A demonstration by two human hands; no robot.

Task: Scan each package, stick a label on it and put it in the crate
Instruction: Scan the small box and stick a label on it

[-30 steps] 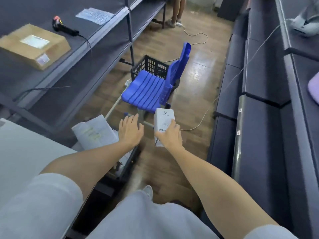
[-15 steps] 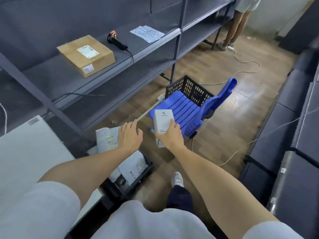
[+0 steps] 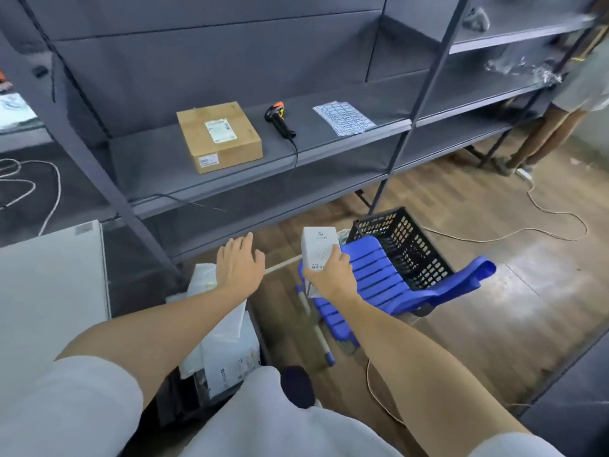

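Observation:
My right hand (image 3: 329,272) grips a small white box (image 3: 317,245) upright, held out in front of me above the floor. My left hand (image 3: 239,263) is beside it, fingers relaxed and holding nothing. On the grey shelf ahead lie a brown cardboard package (image 3: 219,136) with a white label, a black and orange barcode scanner (image 3: 278,118) and a sheet of labels (image 3: 342,117). A black plastic crate (image 3: 407,244) stands on the floor behind a blue chair (image 3: 385,278). White mailer packages (image 3: 227,341) sit in a dark bin below my left arm.
Grey metal shelving with a slanted post (image 3: 425,90) fills the view ahead. A white table (image 3: 49,278) is at my left. Cables (image 3: 543,212) trail over the wooden floor. Another person's legs (image 3: 540,133) are at the far right. A dark shelf edge (image 3: 566,387) runs at my right.
My view has swung left and up toward the shelf. Both hands stay out in front, the right still holding the white box; the shelf with the package and scanner is now straight ahead.

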